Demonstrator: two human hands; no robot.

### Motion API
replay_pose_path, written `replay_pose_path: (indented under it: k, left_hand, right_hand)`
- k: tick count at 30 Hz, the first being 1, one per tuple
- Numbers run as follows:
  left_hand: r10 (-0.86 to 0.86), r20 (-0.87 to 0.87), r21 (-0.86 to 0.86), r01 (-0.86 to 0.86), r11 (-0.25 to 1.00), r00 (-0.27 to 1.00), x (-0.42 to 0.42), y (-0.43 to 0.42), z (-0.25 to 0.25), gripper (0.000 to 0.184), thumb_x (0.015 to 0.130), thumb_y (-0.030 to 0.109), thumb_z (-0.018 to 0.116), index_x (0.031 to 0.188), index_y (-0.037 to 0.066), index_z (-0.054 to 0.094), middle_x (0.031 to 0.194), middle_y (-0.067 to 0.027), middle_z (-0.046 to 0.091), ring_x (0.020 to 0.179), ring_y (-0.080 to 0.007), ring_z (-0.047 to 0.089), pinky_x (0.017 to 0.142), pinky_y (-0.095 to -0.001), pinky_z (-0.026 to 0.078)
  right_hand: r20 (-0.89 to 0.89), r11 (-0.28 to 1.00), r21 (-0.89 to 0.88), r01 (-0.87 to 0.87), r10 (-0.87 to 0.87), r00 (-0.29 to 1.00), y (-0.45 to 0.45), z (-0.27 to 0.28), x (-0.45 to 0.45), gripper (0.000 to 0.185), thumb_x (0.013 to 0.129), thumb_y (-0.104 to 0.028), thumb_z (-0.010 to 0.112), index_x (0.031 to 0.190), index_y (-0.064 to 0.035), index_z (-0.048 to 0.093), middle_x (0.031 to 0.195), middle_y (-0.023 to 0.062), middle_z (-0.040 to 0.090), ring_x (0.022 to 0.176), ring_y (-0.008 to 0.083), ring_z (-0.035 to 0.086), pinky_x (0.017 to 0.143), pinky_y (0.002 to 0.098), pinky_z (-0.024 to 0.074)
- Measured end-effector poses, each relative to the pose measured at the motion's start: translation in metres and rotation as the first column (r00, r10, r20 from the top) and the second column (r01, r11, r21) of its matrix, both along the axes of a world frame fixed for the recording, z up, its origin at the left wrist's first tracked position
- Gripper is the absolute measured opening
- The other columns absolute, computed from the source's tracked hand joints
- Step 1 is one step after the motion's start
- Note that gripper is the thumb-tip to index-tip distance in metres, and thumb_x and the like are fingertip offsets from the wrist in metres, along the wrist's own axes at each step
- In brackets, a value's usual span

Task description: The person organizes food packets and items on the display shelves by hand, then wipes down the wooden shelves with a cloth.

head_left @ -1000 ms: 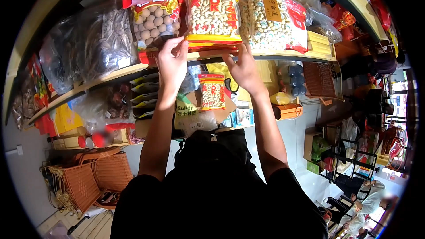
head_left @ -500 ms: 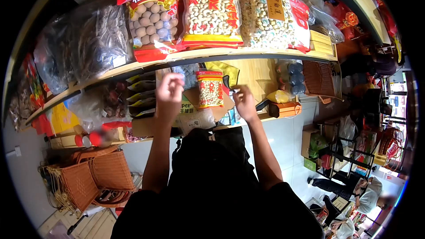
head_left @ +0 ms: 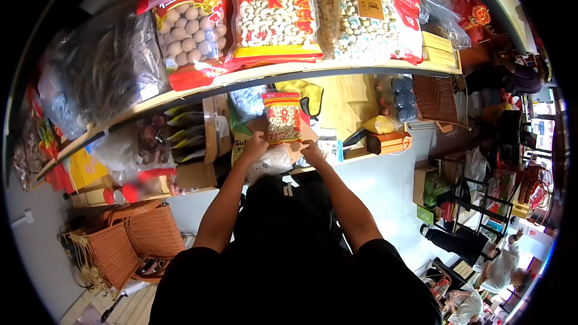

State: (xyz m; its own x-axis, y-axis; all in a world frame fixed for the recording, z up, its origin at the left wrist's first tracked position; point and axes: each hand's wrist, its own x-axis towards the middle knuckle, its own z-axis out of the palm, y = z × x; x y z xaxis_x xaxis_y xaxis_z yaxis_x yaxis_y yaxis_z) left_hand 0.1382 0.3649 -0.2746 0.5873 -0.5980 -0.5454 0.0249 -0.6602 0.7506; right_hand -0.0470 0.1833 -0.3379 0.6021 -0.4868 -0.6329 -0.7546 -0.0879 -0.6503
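A small red-and-yellow bag of cashew nuts [head_left: 283, 119] lies in front of me on the lower shelf, printed side up. My left hand [head_left: 257, 147] is closed at its lower left corner, with the fingers bent. At the lower right corner, my right hand [head_left: 312, 153] has its fingers pinched together on the bag's edge. Just below the bag is a clear bag with whitish contents [head_left: 272, 164]. A yellow-and-black pouch [head_left: 310, 95] lies behind it, beside a greyish-blue plastic bag [head_left: 248, 102].
On the upper shelf [head_left: 337, 67] stand a large bag of cashews [head_left: 276, 18], a bag of round brown nuts or fruits [head_left: 191, 33] and a bag of pale seeds [head_left: 361, 30]. Wicker baskets [head_left: 153, 235] stand at lower left. People [head_left: 497, 268] are at the far right.
Both hands have come down and inward, from raised beside the small cashew bag to its lower corners. The view has shifted slightly.
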Motion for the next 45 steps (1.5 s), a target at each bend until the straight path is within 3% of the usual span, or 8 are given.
replay_pose_path:
  k: [3, 11, 16, 21, 25, 28, 32, 45]
  left_hand:
    - [0.05, 0.02, 0.064, -0.051, 0.997, 0.999, 0.002, -0.008, -0.025, 0.053, 0.083, 0.021, 0.06, 0.128, -0.003, 0.047, 0.112, -0.0228, 0.063, 0.104, -0.0349, 0.062, 0.091, -0.0399, 0.048]
    - [0.201, -0.142, -0.034, -0.207, 0.978, 0.969, -0.003, -0.003, -0.19, 0.069, 0.076, 0.033, 0.07, 0.128, -0.004, 0.046, 0.119, -0.0251, 0.06, 0.11, -0.0338, 0.06, 0.093, -0.0384, 0.047]
    - [0.198, -0.207, -0.045, -0.211, 0.976, 0.958, -0.005, -0.032, -0.122, 0.068, 0.071, 0.033, 0.074, 0.12, -0.008, 0.05, 0.112, -0.0243, 0.062, 0.102, -0.0333, 0.063, 0.087, -0.0378, 0.049]
    - [0.244, -0.339, -0.081, -0.286, 0.955, 0.909, 0.005, -0.035, -0.155, 0.062, 0.076, 0.038, 0.075, 0.115, -0.007, 0.056, 0.101, -0.0176, 0.066, 0.093, -0.026, 0.065, 0.08, -0.0365, 0.052]
    - [0.155, -0.24, -0.157, -0.196, 0.968, 0.958, 0.013, -0.051, -0.046, 0.045, 0.082, 0.036, 0.073, 0.102, -0.004, 0.067, 0.096, -0.0118, 0.068, 0.083, -0.0202, 0.066, 0.072, -0.033, 0.054]
    - [0.078, -0.13, -0.204, -0.104, 0.973, 0.988, 0.022, -0.05, -0.028, 0.042, 0.084, 0.034, 0.071, 0.105, -0.002, 0.066, 0.096, -0.0101, 0.068, 0.084, -0.0191, 0.066, 0.068, -0.0325, 0.054]
    - [0.178, -0.578, -0.038, -0.245, 0.969, 0.796, 0.014, -0.043, 0.028, 0.051, 0.089, 0.029, 0.066, 0.131, 0.005, 0.049, 0.118, -0.0075, 0.061, 0.1, -0.0173, 0.063, 0.077, -0.0334, 0.055]
    - [-0.063, -0.469, -0.471, -0.19, 0.861, 0.881, -0.061, 0.037, 0.125, 0.044, 0.096, 0.017, 0.06, 0.133, 0.001, 0.043, 0.122, -0.0076, 0.058, 0.11, -0.0151, 0.056, 0.094, -0.0311, 0.047]
  right_hand:
    - [-0.061, 0.995, -0.098, 0.003, -0.009, 0.998, 0.004, 0.039, 0.015, 0.052, 0.08, -0.023, 0.059, 0.127, -0.0047, 0.05, 0.127, 0.0284, 0.052, 0.11, 0.0418, 0.056, 0.097, 0.0449, 0.0443]
    - [0.033, 0.994, -0.096, 0.043, -0.04, 0.999, -0.005, 0.016, 0.035, 0.069, 0.073, -0.016, 0.067, 0.136, -0.0015, 0.044, 0.121, 0.0241, 0.058, 0.12, 0.0385, 0.049, 0.1, 0.0437, 0.0414]
    - [0.144, 0.994, 0.0, 0.107, -0.106, 0.984, 0.001, -0.045, 0.033, 0.066, 0.079, -0.018, 0.061, 0.141, -0.0145, 0.04, 0.131, 0.0221, 0.053, 0.123, 0.0397, 0.047, 0.102, 0.0458, 0.0409]
    - [-0.081, 0.915, 0.229, 0.331, -0.321, 0.944, -0.009, 0.012, 0.048, 0.058, 0.085, -0.037, 0.064, 0.126, 0.0011, 0.052, 0.087, 0.0142, 0.066, 0.075, 0.0218, 0.066, 0.057, 0.0351, 0.0536]
    - [-0.009, 0.893, 0.331, 0.305, -0.32, 0.947, -0.014, 0.025, 0.048, 0.06, 0.085, -0.043, 0.067, 0.119, 0.0056, 0.056, 0.078, 0.0086, 0.06, 0.05, 0.012, 0.049, 0.044, 0.0264, 0.0434]
    - [0.072, 0.91, 0.324, 0.258, -0.296, 0.953, -0.011, 0.046, 0.047, 0.05, 0.087, -0.039, 0.065, 0.113, 0.0031, 0.056, 0.08, 0.0106, 0.062, 0.052, 0.0131, 0.054, 0.045, 0.0268, 0.0454]
    - [0.198, 0.874, 0.385, 0.296, -0.392, 0.899, 0.008, 0.079, 0.039, 0.042, 0.09, -0.037, 0.065, 0.101, 0.0012, 0.051, 0.077, 0.0139, 0.063, 0.052, 0.0175, 0.059, 0.047, 0.028, 0.0489]
    - [0.456, 0.909, 0.411, 0.063, -0.265, 0.85, 0.056, 0.197, -0.041, 0.024, 0.097, -0.013, 0.058, 0.109, -0.0035, 0.04, 0.1, 0.008, 0.057, 0.09, 0.0145, 0.057, 0.077, 0.0297, 0.0491]
